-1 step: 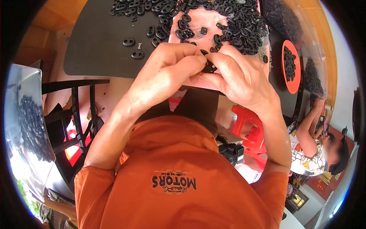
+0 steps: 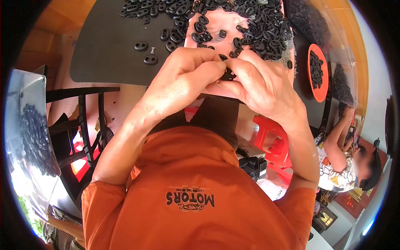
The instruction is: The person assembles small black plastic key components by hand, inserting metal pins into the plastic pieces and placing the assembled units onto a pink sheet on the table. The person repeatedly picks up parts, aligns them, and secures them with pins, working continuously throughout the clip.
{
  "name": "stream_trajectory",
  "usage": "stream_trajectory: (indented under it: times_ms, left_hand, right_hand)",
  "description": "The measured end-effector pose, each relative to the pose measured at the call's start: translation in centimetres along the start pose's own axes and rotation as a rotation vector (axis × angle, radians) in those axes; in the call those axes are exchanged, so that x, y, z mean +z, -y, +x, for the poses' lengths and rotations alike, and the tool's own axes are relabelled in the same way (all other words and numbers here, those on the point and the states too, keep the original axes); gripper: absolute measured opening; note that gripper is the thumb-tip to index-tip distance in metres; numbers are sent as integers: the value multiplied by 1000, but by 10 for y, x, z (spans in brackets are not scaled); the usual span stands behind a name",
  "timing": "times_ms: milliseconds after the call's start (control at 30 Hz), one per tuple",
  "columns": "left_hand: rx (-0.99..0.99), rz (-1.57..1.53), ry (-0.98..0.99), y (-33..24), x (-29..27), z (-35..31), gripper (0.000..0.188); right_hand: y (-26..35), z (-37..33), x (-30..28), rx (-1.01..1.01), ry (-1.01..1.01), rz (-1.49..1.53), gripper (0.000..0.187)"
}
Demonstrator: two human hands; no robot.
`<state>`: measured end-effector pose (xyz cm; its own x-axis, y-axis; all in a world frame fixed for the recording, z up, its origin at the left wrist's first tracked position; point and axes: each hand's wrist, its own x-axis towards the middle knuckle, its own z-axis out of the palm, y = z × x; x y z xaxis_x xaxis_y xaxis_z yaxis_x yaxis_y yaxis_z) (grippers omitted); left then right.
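At the near edge of a pink work surface [image 2: 225, 21], my left hand [image 2: 181, 77] and my right hand [image 2: 264, 85] meet with fingertips pinched together. Between them is a black cord lock [image 2: 228, 76], mostly covered by the fingers, so I cannot make out its parts. Just beyond the fingers lie more black cord locks [image 2: 262, 39], oval with two holes, in a heap toward the right. Small metal springs [image 2: 288, 43] are scattered along the heap's right side. Left of my left hand, a loose cord lock [image 2: 141, 46] lies near a single spring [image 2: 153, 50].
The pink surface lies on a black table [image 2: 110, 50]. An orange bowl [image 2: 319, 96] of black pieces stands at the right. Clear plastic bags [image 2: 31, 137] of black parts are at both sides. Below are a red stool [image 2: 273, 139] and, farther right, another person [image 2: 337, 156].
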<state>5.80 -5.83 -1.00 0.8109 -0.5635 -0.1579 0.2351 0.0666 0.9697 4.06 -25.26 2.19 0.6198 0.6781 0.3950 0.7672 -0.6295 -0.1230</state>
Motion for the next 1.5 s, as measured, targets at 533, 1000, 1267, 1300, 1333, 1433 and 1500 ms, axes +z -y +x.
stream_trajectory:
  times_ms: [533,1000,1267,1300,1333,1433,1500]
  left_hand:
    - [-41,92,-27,-7,9,4,22]
    - [-11,8,-2,-2,6,-1,23]
    - [-34,-45,57,-7,3,-3,23]
    - [-26,-66,69,-6,3,-3,23]
    - [-30,-64,58,-5,4,-3,23]
    - [-35,-49,36,-5,6,-2,24]
    - [-29,-28,34,-6,8,-3,25]
  right_hand:
    - [8,9,-4,126,290,121,34]
    - [8,3,0,205,280,292,32]
    - [10,-19,-8,594,122,838,34]
    - [10,-19,-9,625,125,872,35]
    - [10,-18,-10,652,127,893,35]
    - [9,-16,-10,703,115,936,35]
    - [9,-16,-10,697,83,935,34]
